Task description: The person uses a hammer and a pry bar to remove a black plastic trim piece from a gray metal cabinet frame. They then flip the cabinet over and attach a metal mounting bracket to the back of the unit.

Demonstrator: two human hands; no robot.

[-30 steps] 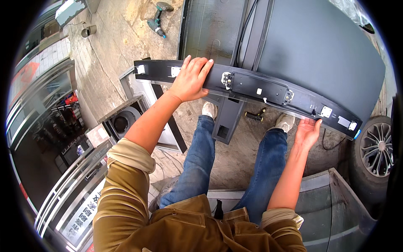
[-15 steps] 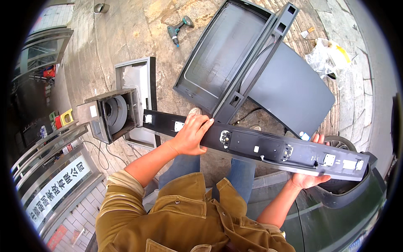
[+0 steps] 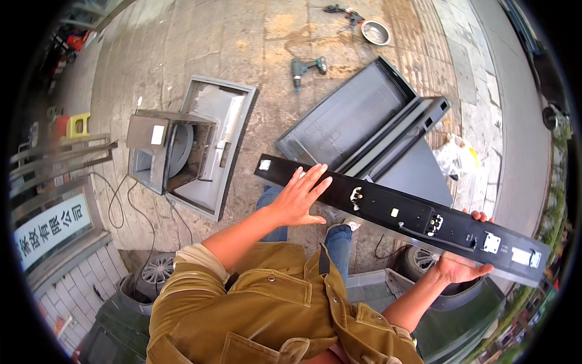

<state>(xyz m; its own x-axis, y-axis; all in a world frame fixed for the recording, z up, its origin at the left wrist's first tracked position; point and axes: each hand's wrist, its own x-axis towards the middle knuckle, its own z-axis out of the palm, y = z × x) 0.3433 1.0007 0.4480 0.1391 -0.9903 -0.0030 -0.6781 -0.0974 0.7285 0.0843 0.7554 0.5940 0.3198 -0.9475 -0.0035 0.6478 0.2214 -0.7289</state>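
Note:
A long black panel (image 3: 385, 204) with white plates, small connectors and a thin cable on its upper face slants across in front of me, its right end nearer my body. Under the right part of it, my right hand (image 3: 459, 268) is closed around the panel's width, thumb along the near edge and fingertips showing over the far edge. Toward the other end, my left hand (image 3: 296, 198) lies with spread fingers against the panel's face, the thumb held away from it. That hand's fingers are stretched out, not wrapped round.
On the pavement lie a grey metal casing (image 3: 339, 109), a cordless drill (image 3: 307, 71), a metal bowl (image 3: 375, 33) and a plastic bag (image 3: 453, 159). Left of my legs, a boxy fan housing (image 3: 156, 128) rests on a shallow grey tray (image 3: 228, 177). Loose cables run near a wheel (image 3: 159, 267).
My view has shifted, bringing the bowl beside the casing into sight. My left hand's fingers have straightened and spread, loosening from the panel's edge. The right hand keeps its grip.

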